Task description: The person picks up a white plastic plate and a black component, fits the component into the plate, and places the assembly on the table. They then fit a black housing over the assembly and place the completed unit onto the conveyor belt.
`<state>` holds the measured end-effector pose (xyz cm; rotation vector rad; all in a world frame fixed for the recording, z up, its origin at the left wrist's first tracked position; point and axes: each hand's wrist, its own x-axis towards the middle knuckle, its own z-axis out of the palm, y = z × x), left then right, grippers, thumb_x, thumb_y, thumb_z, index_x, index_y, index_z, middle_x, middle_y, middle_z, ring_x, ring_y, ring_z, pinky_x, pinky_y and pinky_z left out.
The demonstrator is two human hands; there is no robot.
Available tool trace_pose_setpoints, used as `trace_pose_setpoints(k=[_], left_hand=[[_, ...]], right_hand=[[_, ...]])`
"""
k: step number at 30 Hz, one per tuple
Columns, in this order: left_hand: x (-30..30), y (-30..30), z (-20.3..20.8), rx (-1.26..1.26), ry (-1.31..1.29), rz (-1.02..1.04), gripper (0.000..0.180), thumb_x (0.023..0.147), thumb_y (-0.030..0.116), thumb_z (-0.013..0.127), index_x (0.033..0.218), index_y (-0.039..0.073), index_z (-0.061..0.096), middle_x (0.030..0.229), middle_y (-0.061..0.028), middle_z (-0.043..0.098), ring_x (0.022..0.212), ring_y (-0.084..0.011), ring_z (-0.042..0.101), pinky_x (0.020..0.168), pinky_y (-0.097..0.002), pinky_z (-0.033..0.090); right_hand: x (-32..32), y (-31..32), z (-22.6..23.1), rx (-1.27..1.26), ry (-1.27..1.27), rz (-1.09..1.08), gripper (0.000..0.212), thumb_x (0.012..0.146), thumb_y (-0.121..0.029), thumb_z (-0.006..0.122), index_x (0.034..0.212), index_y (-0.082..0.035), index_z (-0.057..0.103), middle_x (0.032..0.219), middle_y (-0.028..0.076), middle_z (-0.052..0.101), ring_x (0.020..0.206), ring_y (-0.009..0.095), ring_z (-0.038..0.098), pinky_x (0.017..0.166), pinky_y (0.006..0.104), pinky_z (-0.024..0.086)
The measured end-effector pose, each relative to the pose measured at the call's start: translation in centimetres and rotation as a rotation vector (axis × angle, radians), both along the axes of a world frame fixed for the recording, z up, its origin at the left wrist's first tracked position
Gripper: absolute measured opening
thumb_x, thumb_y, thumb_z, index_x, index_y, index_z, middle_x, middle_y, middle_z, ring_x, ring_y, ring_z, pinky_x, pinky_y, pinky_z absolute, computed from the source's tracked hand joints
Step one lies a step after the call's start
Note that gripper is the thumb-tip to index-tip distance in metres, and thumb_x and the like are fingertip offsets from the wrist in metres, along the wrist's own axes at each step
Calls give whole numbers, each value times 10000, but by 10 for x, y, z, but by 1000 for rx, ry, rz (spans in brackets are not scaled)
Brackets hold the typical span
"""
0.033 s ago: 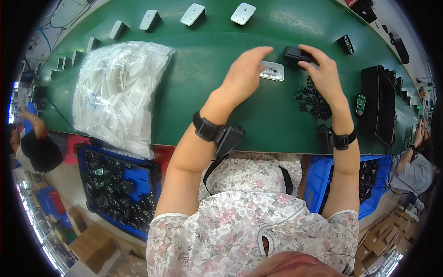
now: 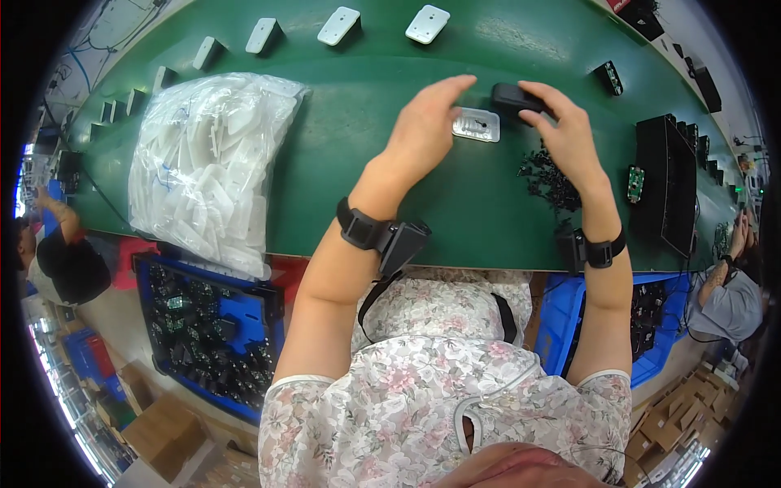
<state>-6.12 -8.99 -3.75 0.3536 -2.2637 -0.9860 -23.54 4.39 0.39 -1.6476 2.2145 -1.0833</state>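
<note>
My left hand [image 2: 422, 124] is over the middle of the green table [image 2: 366, 163], index finger stretched out. At its fingertips is a small pale rectangular cover [image 2: 476, 125], hollow side up, with a small dark spot in it; the fingers gripping its left end are partly hidden. My right hand [image 2: 567, 122] grips a black box-shaped housing [image 2: 512, 97] between thumb and fingers, just above and right of the cover. Below the right hand lies a pile of small black parts [image 2: 550, 177].
A clear bag of white covers [image 2: 207, 171] lies on the left. Pale-topped units [image 2: 429, 23] stand along the far edge. A black box [image 2: 665, 183] and a green circuit board [image 2: 635, 184] are at right. Blue bins [image 2: 561, 317] sit below the table's near edge; other people are at both sides.
Both hands have shifted slightly left, the black housing and the pale cover moving with them. Nothing has been let go.
</note>
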Motion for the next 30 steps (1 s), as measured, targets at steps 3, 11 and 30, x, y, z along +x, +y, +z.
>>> trace_pose_setpoints(k=[3, 11, 30], left_hand=[[9, -1, 10, 55, 13, 64, 396, 797, -11, 573, 1187, 51, 541, 1176, -150, 579, 1091, -325, 539, 942, -394, 429], [14, 1, -1, -1, -69, -48, 308, 842, -12, 510, 1134, 44, 591, 1178, -130, 593, 1114, -315, 536, 940, -384, 436], [29, 8, 9, -551, -380, -19, 512, 776, 20, 554, 1282, 68, 494, 1323, -75, 501, 1208, -249, 481, 1012, -405, 378]], right_hand=[[20, -2, -5, -70, 7, 154, 381, 787, -45, 646, 1161, -30, 576, 1141, 132, 604, 1048, 268, 580, 924, 334, 440], [27, -9, -21, -37, 43, 156, 398, 759, -43, 671, 1148, -48, 585, 1140, 121, 606, 1039, 285, 584, 901, 344, 465], [37, -6, -28, -44, 549, 137, 342, 799, -68, 622, 1141, -72, 595, 1087, 109, 603, 986, 287, 596, 789, 346, 518]])
